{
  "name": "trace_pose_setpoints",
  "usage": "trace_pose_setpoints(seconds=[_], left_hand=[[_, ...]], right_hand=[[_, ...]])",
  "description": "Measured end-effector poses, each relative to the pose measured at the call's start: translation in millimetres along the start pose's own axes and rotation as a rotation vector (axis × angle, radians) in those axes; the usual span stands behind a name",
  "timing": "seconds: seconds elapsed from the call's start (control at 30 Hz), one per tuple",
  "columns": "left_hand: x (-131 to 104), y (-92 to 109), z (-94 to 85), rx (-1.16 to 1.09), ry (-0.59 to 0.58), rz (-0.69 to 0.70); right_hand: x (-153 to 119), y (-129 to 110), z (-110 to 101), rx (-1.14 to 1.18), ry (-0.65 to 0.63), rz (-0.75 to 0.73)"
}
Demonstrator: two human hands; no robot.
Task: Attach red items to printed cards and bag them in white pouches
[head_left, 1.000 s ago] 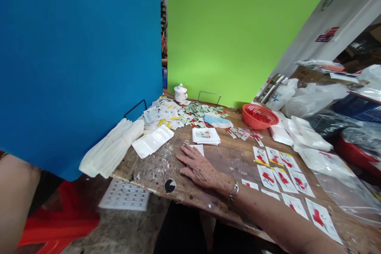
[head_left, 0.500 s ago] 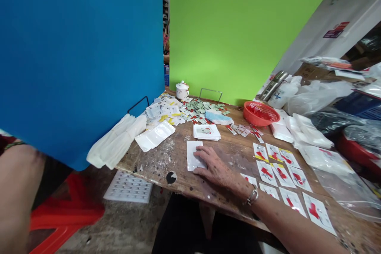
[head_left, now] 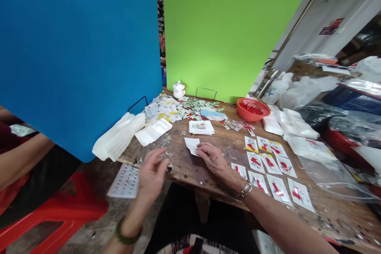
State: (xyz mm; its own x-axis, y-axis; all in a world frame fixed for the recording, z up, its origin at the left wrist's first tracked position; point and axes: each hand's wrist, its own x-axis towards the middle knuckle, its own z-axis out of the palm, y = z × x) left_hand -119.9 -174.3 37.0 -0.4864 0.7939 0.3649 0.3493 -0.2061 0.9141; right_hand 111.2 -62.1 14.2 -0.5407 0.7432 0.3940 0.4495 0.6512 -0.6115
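Over the worn brown wooden table [head_left: 181, 170], the right hand [head_left: 212, 162] pinched a small white rectangular sheet [head_left: 191, 144] by its right edge; the left hand [head_left: 152, 174], nearby, held thumb and forefinger apart. Print on the red-marked white rectangular cards [head_left: 301, 196] was illegible.

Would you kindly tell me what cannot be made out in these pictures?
In the head view now:
Nearby person's arm: far end hidden by the blue panel.
White slip: one corner hidden by the right hand.
Small green tags: any print too small to read.
Left forearm: cut off by the bottom edge.
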Motion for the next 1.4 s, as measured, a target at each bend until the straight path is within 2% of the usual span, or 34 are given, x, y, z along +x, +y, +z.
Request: trace_pose_setpoints(seconds=[0.03,0.17,0.23,0.3,0.4,0.5,0.73,0.8,0.87,0.93,1.03,1.2,1.4], left_hand=[[-2,1,17.2,0.011,-0.067,0.010],[1,7,86.2,0.035,-0.454,0.133],[8,9,106.4,0.055,-0.532,0.156],[15,10,115.4,0.087,-0.546,0.148],[19,14,117.2,0.112,-0.559,0.137],[17,18,117.0,0.120,-0.560,0.136],[14,18,119.9,0.100,-0.549,0.177],[12,17,119.1,0.060,-0.483,0.162],[5,17,118.6,0.011,-0.349,0.086],[-5,16,119.3,-0.060,-0.264,-0.059],[-22,13,122.8,-0.199,-0.314,-0.233],[-35,5,128.0,-0.371,-0.358,-0.363],[-32,8,127.9,-0.359,-0.379,-0.402]], right_hand=[[-2,0,-3,0.043,0.026,0.031],[-12,2,-16,0.223,0.056,0.160],[-19,4,-23,0.259,0.041,0.245],[-26,4,-30,0.269,0.038,0.322],[-36,0,-37,0.343,0.045,0.376],[-41,-6,-38,0.389,0.049,0.363],[-37,0,-26,0.224,0.210,0.354],[-36,1,-25,0.200,0.246,0.353],[-36,-1,-25,0.150,0.276,0.317],[-37,-4,-25,0.081,0.282,0.269],[-40,-10,-20,0.003,0.244,0.238],[-42,-15,-13,0.003,0.161,0.273],[-38,-12,-13,0.102,0.132,0.310]])
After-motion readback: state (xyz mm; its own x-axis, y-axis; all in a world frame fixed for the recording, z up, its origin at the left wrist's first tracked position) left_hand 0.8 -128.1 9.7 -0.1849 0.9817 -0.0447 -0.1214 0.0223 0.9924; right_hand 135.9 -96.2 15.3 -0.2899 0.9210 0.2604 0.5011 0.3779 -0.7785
